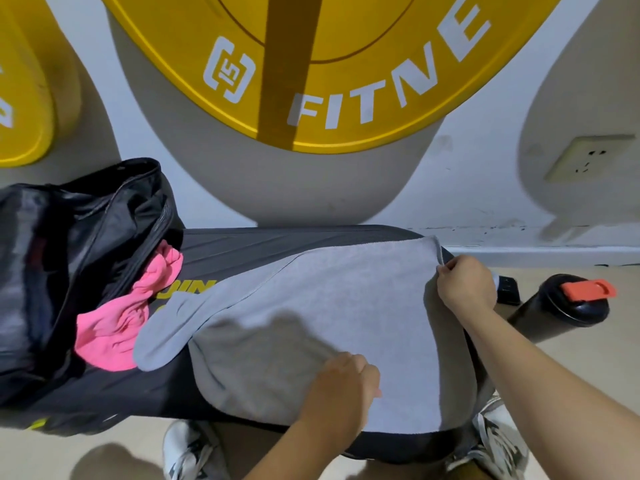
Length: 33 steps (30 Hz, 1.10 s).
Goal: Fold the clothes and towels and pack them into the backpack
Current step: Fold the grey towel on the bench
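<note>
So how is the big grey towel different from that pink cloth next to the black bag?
The grey terry towel lies spread over the black padded bench; the pink fabric garment sits crumpled. The left hand and right hand both grip the grey towel; no hand touches the pink garment. The pink garment lies at the open black backpack's mouth, the towel further right. Both are soft cloth on the bench.

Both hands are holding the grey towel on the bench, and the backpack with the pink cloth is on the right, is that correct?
Not quite: the head view shows the backpack and pink cloth on the left, not the right. The left hand and right hand do hold the grey towel on the bench.
</note>
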Each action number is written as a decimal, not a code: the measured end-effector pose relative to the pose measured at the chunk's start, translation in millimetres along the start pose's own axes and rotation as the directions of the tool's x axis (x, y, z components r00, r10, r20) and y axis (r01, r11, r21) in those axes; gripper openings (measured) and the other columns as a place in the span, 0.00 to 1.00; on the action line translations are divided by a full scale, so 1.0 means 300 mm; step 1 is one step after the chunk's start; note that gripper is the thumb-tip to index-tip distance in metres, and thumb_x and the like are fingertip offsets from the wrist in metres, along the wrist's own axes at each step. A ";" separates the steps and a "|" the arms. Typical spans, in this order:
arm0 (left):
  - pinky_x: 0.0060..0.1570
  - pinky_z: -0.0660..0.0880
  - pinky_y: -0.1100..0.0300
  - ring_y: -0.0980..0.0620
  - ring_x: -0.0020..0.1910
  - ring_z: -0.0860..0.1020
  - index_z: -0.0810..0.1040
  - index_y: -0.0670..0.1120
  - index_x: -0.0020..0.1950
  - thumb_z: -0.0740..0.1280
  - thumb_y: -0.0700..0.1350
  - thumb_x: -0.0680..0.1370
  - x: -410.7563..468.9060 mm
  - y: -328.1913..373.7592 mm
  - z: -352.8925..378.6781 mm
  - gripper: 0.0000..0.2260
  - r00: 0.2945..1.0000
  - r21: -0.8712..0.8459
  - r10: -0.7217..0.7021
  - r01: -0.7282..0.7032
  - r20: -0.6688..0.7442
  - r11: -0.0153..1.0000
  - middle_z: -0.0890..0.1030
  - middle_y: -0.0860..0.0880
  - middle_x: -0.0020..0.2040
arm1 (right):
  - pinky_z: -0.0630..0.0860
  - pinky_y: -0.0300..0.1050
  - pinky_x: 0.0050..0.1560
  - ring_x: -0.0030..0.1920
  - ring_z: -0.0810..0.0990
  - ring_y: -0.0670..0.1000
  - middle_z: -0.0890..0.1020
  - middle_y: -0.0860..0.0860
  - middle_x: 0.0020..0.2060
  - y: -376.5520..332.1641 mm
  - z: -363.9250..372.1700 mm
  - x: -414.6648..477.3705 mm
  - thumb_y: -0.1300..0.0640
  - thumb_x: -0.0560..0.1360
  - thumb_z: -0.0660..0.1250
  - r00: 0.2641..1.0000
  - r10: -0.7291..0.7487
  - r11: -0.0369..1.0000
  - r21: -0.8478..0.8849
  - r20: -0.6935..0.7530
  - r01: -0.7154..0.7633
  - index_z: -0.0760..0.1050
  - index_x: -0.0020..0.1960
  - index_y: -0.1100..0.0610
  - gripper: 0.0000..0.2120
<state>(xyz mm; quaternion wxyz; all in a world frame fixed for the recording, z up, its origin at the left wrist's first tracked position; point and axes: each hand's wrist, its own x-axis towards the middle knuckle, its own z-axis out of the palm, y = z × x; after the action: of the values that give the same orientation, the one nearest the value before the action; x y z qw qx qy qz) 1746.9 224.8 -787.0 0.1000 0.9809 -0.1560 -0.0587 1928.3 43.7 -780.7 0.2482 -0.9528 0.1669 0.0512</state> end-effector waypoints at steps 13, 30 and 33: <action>0.49 0.72 0.57 0.49 0.51 0.75 0.76 0.52 0.57 0.56 0.46 0.80 -0.019 -0.052 -0.137 0.12 0.966 -0.297 -0.252 0.222 -0.065 0.929 0.76 0.52 0.52 | 0.69 0.48 0.44 0.49 0.76 0.61 0.74 0.58 0.53 -0.182 -0.001 -0.127 0.62 0.75 0.62 0.878 -0.477 0.875 0.077 -0.030 0.478 0.73 0.59 0.57 0.12; 0.48 0.71 0.52 0.47 0.49 0.74 0.82 0.47 0.45 0.65 0.46 0.72 -0.353 -0.692 -0.154 0.08 0.568 -0.440 -0.792 0.666 -0.224 0.602 0.78 0.51 0.45 | 0.74 0.47 0.46 0.53 0.70 0.53 0.78 0.45 0.54 -0.583 0.474 -0.506 0.55 0.78 0.58 0.485 -0.839 0.518 0.091 0.246 0.850 0.76 0.56 0.49 0.11; 0.35 0.67 0.56 0.55 0.32 0.69 0.74 0.43 0.31 0.62 0.54 0.73 -0.300 -0.713 -0.283 0.16 0.544 -0.700 -0.813 0.498 -0.207 0.512 0.70 0.55 0.29 | 0.70 0.44 0.44 0.47 0.73 0.52 0.81 0.46 0.42 -0.617 0.427 -0.480 0.55 0.78 0.61 0.564 -0.788 0.616 0.311 0.246 0.724 0.77 0.46 0.50 0.06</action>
<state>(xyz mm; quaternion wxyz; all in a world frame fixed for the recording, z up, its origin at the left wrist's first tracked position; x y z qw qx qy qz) 1737.2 467.6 -742.8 0.3909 0.8596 0.3035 0.1271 1854.7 300.5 -781.8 0.3542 -0.8792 -0.3033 0.0979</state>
